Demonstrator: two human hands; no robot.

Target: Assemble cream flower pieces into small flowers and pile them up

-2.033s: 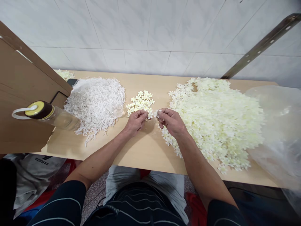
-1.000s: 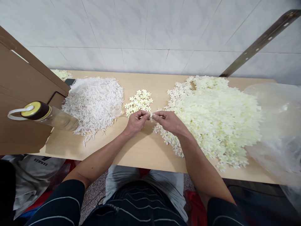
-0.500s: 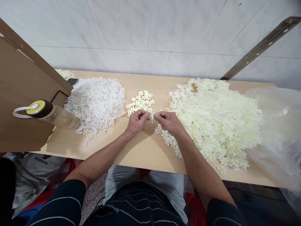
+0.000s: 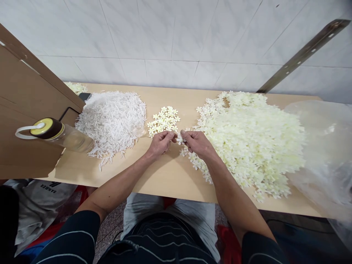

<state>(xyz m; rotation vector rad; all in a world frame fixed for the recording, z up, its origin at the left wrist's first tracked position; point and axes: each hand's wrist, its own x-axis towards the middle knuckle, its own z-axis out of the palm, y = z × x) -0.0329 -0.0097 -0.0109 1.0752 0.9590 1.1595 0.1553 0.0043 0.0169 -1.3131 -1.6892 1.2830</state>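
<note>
Between thumb and fingers, my right hand (image 4: 198,143) pinches a small white artificial flower (image 4: 180,139), its petals facing left. Close beside it, my left hand (image 4: 161,143) is closed in a pinch, its fingertips almost at the flower. Whatever those left fingers hold is too small to make out. Just beyond my left hand lies a small cluster of pale yellow flowers (image 4: 164,119). A large heap of cream flowers (image 4: 250,135) spreads to the right of my right hand. Further left is a pile of thin white stick-like pieces (image 4: 114,119).
A clear bottle with a yellow and brown lid (image 4: 46,128) stands at the left by a cardboard panel (image 4: 24,99). A plastic bag (image 4: 324,146) lies at the right end of the table (image 4: 115,176). A metal bracket (image 4: 299,58) slants against the tiled wall.
The flower at my right fingertips has turned and shows its petals more plainly. My hands have barely moved, the left fingertips shifting slightly to the right.
</note>
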